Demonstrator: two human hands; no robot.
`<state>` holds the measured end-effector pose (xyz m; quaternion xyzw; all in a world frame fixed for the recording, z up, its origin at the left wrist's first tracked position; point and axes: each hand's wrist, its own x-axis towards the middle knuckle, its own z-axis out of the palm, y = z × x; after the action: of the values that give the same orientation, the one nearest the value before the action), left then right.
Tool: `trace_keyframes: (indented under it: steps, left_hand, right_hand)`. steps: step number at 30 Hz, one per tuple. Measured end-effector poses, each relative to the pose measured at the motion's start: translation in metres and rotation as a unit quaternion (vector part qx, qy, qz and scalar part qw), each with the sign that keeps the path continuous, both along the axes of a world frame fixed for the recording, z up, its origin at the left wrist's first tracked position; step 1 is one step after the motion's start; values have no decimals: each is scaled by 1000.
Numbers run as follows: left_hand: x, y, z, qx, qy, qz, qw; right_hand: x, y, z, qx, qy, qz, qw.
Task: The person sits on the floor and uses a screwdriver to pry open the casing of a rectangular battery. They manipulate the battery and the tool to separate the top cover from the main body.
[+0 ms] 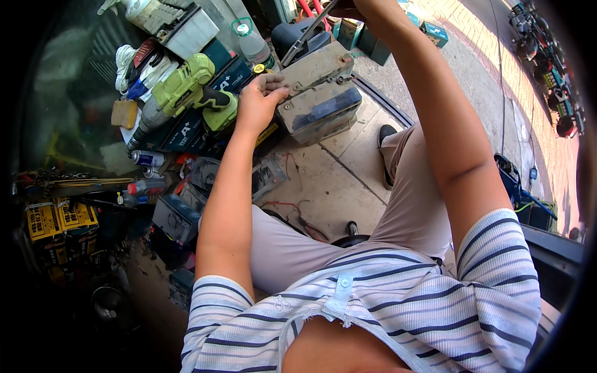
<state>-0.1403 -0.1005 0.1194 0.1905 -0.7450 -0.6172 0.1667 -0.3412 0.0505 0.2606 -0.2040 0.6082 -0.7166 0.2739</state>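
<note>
My left hand is at the left end of two dusty block batteries, its thumb and fingers apart and seemingly resting on their edge. The nearer battery has a dark, worn label on its side. Behind it lies the other battery, its grey top coated in dirt. At the upper edge of the picture my right hand is closed around a long metal tool like a pry bar or large screwdriver. That tool slants down to the left, its lower end near the far battery. The fingers of that hand are partly cut off.
A green cordless drill rests on boxes at the left, near a clear bottle and a white cable coil. Red wires lie on the tiled floor. Several small boxes stand beyond the batteries.
</note>
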Motion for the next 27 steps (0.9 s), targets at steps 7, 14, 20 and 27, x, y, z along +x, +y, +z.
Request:
trace_keyframes:
  steps: [7, 14, 20, 27]
  left_hand:
    - [9, 30, 29, -25, -136, -180, 974]
    - [-9, 33, 5, -319, -70, -33, 945]
    - [-24, 36, -12, -456, -79, -45, 885]
    - [-21, 35, -3, -408, -66, -3, 911]
  right_hand:
    - [-19, -6, -14, -18, -84, 1, 996]
    - [-10, -15, -18, 3, -35, -7, 999]
    - [-9, -15, -18, 21, 43, -34, 998]
    - [-5, -5, -11, 54, 94, -7, 994]
